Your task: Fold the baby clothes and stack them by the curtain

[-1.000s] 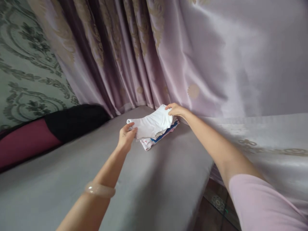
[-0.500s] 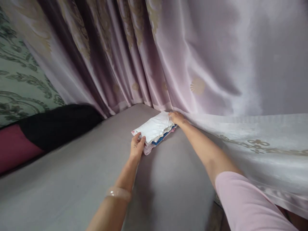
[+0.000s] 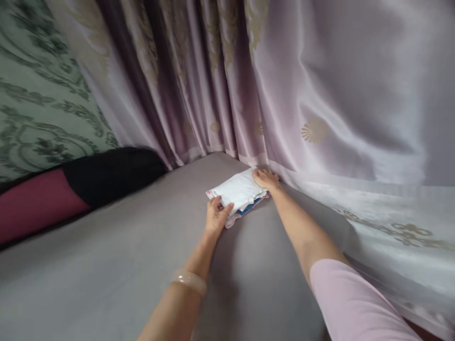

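A small stack of folded clothes (image 3: 237, 188) lies on the grey padded surface, close to the curtain. Its top piece is white, with blue and pale pink layers showing along the near side. My left hand (image 3: 216, 215) grips the stack's left end, thumb at the near corner and fingers at the left edge. At the far right end, my right hand (image 3: 266, 180) is closed over the edge, fingers resting partly on the white top; some fingertips are hidden.
The grey padded surface (image 3: 117, 265) spreads out to the left and front. Along the wall lies a black and dark-red cushion-like bundle (image 3: 110, 177). Shiny mauve curtains (image 3: 277, 94) hang behind and to the right, beside green patterned wallpaper (image 3: 46, 104).
The view has turned slightly left, so everything appears farther right. My right hand reaches a little more over the white top. Both hands stay at the stack's ends.
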`<state>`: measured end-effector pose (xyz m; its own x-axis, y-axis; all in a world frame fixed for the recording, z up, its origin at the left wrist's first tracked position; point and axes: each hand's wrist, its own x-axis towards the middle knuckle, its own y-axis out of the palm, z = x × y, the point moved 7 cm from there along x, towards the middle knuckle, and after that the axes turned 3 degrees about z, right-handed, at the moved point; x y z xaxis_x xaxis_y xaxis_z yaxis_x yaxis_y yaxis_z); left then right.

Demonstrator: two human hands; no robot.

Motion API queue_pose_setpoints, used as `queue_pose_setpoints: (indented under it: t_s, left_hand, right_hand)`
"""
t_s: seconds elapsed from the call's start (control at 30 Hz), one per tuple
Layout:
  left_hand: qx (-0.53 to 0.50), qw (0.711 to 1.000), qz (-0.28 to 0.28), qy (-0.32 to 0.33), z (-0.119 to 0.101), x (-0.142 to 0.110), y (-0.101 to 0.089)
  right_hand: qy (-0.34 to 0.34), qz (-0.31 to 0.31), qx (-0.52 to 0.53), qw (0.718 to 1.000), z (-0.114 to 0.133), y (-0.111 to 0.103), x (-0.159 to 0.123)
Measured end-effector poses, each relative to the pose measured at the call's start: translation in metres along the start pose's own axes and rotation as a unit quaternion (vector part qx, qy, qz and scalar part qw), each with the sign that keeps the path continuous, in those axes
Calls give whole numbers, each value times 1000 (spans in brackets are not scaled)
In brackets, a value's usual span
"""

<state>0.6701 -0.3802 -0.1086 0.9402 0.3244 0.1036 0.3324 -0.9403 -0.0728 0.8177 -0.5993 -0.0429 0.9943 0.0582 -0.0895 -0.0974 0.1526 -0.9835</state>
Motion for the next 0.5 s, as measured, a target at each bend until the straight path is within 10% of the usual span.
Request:
queue_pose_setpoints:
  t_s: [0.23,0.5]
  left_hand:
    - [25,999,10,-38,-15,-9,-15]
    - [304,951,12,45,-21,-71,-157]
  right_hand:
    - [-33,-20,-18,999,19,-26,-16]
    - [-150,-76,-67,984,76,-6,-66]
